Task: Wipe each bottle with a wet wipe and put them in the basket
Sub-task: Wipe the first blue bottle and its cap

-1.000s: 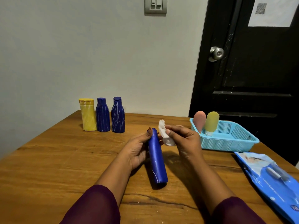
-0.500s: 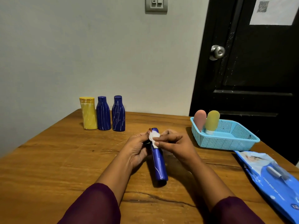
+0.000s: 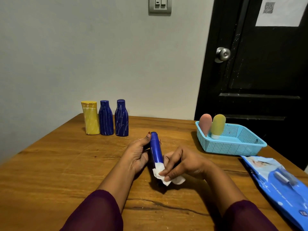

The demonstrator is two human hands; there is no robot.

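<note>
Blue plastic is being wiped at a wooden table (image 3: 50, 164), where a slim blue bottle (image 3: 156, 151) is being held near the middle, tilted with its cap pointing away from the person. Whether its lower end is being rested on the wood cannot be told. The bottle's upper part is being gripped by the left hand (image 3: 137, 155), with the thumb laid up towards the cap and the other fingers curled behind. A crumpled white wet wipe (image 3: 160, 170) is being pinched against the bottle's lower end by the fingers (image 3: 170, 171) of the right hand (image 3: 183, 164), and a loose corner is being left to stick out beneath that hand.

Three more bottles are being kept upright in a close row at the table's far left, by the grey wall: a yellow bottle (image 3: 90, 119), then a first dark blue bottle (image 3: 106, 118) and a second dark blue bottle (image 3: 121, 118), both streaked with pale lines. A light blue basket (image 3: 233, 148) is being used at the far right, and a pink bottle (image 3: 205, 124) and a yellow-green bottle (image 3: 218, 125) are being propped cap-down in its left corner. A blue wipes pack (image 3: 280, 184) is being left flat at the right edge, just beside the basket. Dark purple sleeves are being worn, and a black door with a metal knob is being shown behind
</note>
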